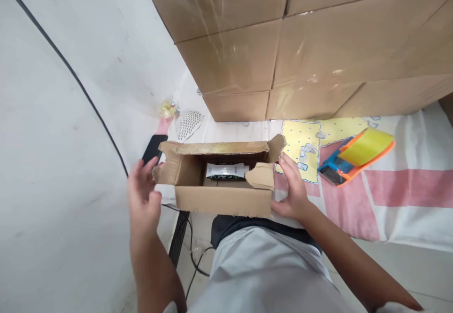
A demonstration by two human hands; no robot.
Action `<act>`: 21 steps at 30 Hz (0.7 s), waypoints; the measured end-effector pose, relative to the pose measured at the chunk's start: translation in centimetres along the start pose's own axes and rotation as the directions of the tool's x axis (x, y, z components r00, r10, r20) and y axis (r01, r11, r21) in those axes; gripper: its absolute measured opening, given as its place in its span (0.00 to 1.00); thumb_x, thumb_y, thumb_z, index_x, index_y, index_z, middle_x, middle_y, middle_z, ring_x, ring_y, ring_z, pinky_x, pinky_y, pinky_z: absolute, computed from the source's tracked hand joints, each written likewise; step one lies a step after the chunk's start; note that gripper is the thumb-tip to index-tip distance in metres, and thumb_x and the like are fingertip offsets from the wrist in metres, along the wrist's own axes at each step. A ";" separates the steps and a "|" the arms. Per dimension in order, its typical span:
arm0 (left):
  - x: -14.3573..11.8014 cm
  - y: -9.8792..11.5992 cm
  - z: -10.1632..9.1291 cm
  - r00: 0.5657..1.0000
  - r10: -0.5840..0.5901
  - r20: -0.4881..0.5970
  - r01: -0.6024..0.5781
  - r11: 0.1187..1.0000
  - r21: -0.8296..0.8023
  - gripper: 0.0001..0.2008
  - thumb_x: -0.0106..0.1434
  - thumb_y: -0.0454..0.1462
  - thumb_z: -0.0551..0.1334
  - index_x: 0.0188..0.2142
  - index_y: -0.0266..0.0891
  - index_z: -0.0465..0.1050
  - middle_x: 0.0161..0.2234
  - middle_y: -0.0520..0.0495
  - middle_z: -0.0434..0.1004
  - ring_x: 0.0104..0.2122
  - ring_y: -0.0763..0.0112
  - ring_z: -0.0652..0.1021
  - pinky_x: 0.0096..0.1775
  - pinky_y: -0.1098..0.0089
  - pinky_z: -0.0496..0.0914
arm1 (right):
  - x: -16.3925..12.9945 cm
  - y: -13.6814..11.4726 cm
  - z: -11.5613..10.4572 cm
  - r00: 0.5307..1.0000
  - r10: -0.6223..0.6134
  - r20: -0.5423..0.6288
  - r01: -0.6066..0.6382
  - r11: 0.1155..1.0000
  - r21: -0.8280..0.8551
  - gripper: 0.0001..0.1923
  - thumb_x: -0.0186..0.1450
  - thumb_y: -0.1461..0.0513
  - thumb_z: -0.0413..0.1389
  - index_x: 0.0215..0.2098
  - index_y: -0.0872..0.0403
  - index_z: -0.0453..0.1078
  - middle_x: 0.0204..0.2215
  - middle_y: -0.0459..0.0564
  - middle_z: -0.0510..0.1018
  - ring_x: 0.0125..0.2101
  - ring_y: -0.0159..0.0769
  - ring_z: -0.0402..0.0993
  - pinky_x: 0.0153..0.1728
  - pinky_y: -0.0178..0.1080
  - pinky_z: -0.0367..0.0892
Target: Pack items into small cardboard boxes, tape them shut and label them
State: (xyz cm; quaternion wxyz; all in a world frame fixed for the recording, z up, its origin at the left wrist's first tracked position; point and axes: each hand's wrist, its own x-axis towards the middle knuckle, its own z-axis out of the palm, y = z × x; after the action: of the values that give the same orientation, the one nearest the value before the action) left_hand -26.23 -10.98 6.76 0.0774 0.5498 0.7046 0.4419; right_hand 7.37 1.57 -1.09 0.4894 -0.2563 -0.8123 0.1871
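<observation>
Head view showed a small open brown cardboard box with torn, ragged flaps [219, 188] at the centre of the frame, sitting at the near edge of a bed covered in a white sheet with pink and yellow patches [406, 181]. Inside it, toward the far wall, lay a white and dark printed packet [226, 170].

The right hand [292, 192] was pressed flat against the box's right end, fingers loosely spread and curled round the corner below the bent flap, bracing rather than gripping. The left hand [143, 199] hung open just off the left flap, fingers relaxed, holding nothing; whether a fingertip touched the cardboard could not be told.

A black phone [154, 148] lay just beyond the left hand against the white wall, with a white perforated dome-shaped object [189, 124] farther back. An orange and blue tape dispenser with a yellow roll [356, 157] rested right of centre, well apart from the box. Stacked large brown cartons wrapped in clear film [300, 44] filled the upper right.

The likely trouble was the box's place at the mattress edge: with only one hand steadying it, a push from the right could have slid it toward the gap on the left, or off the edge. The weakened flaps could also have torn further if pulled, and the left hand might have knocked the phone.
</observation>
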 end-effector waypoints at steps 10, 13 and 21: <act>-0.4 -0.7 2.1 0.977 0.159 0.139 -0.140 0.980 -0.140 0.49 0.62 0.69 0.53 0.74 0.48 0.51 0.70 0.35 0.60 0.68 0.43 0.65 0.67 0.46 0.63 | 2.2 -0.5 -1.1 0.997 -0.042 0.067 0.041 0.999 0.006 0.55 0.60 0.55 0.67 0.77 0.45 0.43 0.69 0.59 0.61 0.69 0.64 0.56 0.65 0.70 0.59; 1.6 0.5 1.6 0.970 0.217 0.106 -0.216 0.976 -0.026 0.36 0.70 0.58 0.55 0.71 0.48 0.56 0.60 0.38 0.69 0.60 0.51 0.73 0.60 0.52 0.70 | 2.6 -0.6 -1.3 0.990 -0.043 0.137 0.044 0.999 0.001 0.55 0.60 0.57 0.65 0.77 0.45 0.41 0.73 0.58 0.54 0.71 0.64 0.52 0.66 0.70 0.57; 5.7 5.2 2.0 0.950 0.076 0.302 -0.193 0.904 0.382 0.24 0.69 0.50 0.59 0.59 0.44 0.72 0.51 0.44 0.77 0.46 0.58 0.79 0.50 0.60 0.73 | 3.2 -0.6 -1.3 0.983 -0.058 0.176 0.056 0.998 0.014 0.53 0.61 0.60 0.64 0.77 0.45 0.42 0.75 0.57 0.51 0.72 0.61 0.52 0.67 0.69 0.57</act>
State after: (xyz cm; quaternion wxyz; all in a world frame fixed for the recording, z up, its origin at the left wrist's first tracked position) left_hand -23.52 -5.07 11.38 0.0290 0.6583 0.7230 0.2076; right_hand 7.10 3.06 2.08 0.4219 -0.2132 -0.8585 0.1986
